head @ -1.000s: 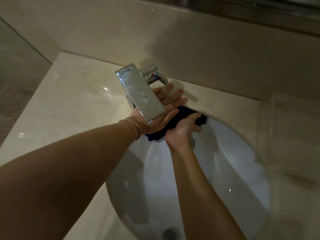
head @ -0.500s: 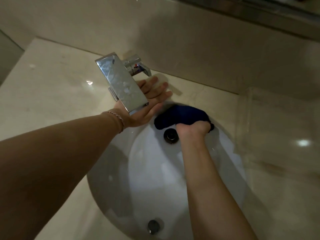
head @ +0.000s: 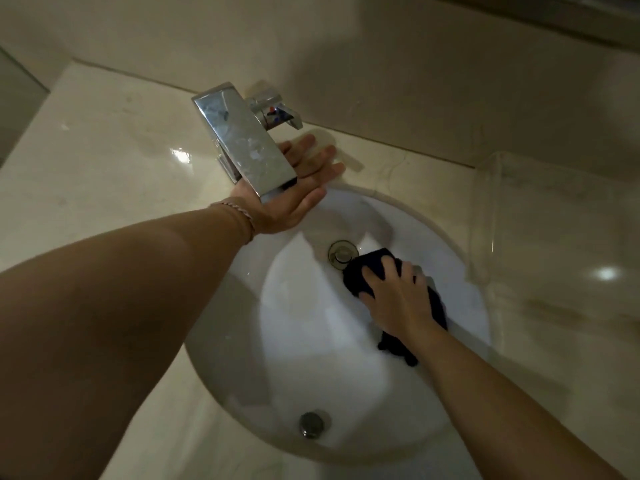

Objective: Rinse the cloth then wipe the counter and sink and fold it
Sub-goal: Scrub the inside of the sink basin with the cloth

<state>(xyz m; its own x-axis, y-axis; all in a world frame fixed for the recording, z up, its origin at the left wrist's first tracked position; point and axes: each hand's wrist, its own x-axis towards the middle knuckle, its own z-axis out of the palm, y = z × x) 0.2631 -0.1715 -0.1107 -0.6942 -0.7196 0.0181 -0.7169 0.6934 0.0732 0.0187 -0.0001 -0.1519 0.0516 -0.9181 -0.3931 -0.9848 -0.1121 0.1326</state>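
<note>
Right hand (head: 398, 299) grip on cloth (head: 360, 275), left hand (head: 294, 199) open-palmed.

The crumpled dark navy cloth (head: 356, 277) under the right hand (head: 398, 299) looked almost black against the glossy white oval ceramic sink (head: 311, 334). Above the left hand (head: 294, 199), the square chrome tap (head: 242, 140) was silver with pale blotches, and its lever (head: 277, 112) bore red and blue marks. A pinkish braided bracelet (head: 239, 213) circled the left wrist. Around both hands the polished stone bench (head: 104, 150) was cream with faint veining.
</note>
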